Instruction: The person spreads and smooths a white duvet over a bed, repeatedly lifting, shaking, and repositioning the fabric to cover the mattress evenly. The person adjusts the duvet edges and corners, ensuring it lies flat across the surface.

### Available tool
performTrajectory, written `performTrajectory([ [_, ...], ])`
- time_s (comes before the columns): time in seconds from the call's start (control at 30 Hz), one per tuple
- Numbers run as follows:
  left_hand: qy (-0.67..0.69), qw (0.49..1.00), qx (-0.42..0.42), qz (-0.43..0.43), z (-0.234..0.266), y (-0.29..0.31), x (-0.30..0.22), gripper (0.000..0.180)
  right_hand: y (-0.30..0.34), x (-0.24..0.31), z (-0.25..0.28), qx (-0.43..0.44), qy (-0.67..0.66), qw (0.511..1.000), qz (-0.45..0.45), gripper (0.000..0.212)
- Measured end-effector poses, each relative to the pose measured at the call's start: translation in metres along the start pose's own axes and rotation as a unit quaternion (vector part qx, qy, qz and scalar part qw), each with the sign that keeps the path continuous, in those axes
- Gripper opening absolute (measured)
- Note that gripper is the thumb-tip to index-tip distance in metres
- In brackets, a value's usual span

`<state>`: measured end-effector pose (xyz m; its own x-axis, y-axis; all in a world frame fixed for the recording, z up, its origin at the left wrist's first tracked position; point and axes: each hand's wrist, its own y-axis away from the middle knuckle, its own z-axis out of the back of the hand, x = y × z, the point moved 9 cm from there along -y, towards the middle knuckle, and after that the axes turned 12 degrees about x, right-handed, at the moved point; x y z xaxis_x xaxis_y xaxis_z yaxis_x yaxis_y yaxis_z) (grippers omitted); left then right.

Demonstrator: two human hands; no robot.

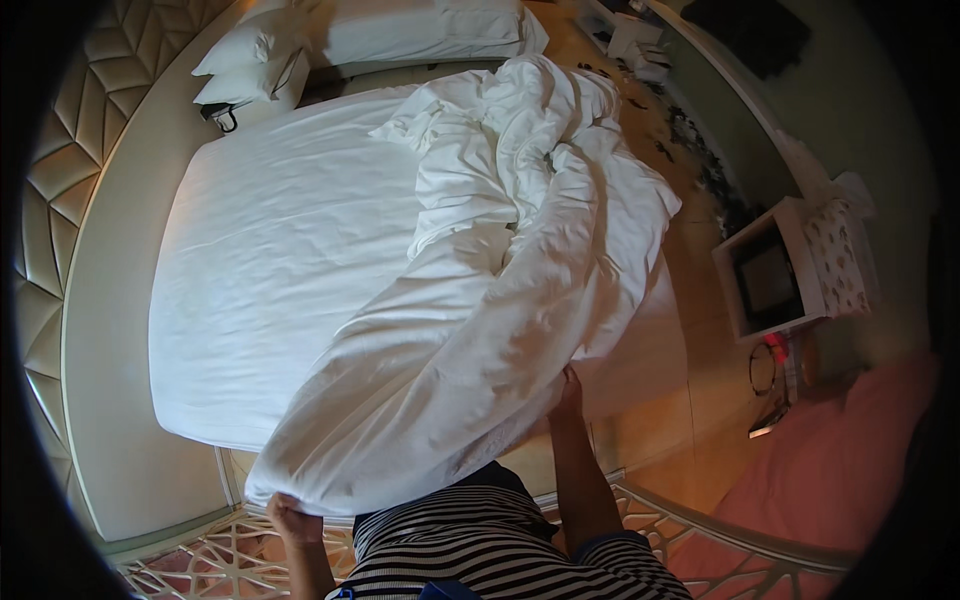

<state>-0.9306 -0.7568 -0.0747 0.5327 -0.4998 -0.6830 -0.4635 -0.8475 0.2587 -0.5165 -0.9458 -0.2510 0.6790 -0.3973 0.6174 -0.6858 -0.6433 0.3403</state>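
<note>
- Your left hand [293, 518] has its fingers clenched on the near left corner of the white blanket [420, 390], close in front of you
- Your right hand [568, 394] grasps the blanket's near edge farther to the right, with some of its fingers hidden by the cloth
- The blanket lies across the right part of the bed [255, 250], bunched in thick folds toward the far end and stretched out toward you, its near edge hanging past the mattress between your hands
- To the left of the blanket, you see the white sheet [230, 330] bare and lightly wrinkled
- Beyond the bed, pillows [240, 60] sit stacked at the upper left, beside a second bed [420, 38]
- A padded wall [62, 185] runs along your left
- To your right stands an open-fronted white cabinet [808, 262], and a lattice railing [225, 560] curves around you
</note>
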Motion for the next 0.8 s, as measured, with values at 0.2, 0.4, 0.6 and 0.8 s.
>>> performTrajectory([
  [0.2,0.076,0.990,-0.064,0.100,0.111,-0.058,0.065,0.045,0.032,0.027,0.009,-0.053,-0.076,0.996,0.011,0.032],
  [0.4,0.134,0.985,0.068,0.084,0.034,-0.139,-0.032,0.011,0.118,0.126,-0.148,0.052,-0.021,0.990,0.126,0.032],
  [0.6,-0.029,0.949,0.034,-0.311,0.150,-0.069,-0.248,0.055,0.197,0.077,-0.160,0.004,0.062,0.979,0.193,0.038],
  [0.8,-0.056,0.991,-0.078,-0.091,0.183,-0.087,-0.171,0.040,0.209,-0.105,-0.002,-0.083,0.237,0.968,0.026,0.043],
])
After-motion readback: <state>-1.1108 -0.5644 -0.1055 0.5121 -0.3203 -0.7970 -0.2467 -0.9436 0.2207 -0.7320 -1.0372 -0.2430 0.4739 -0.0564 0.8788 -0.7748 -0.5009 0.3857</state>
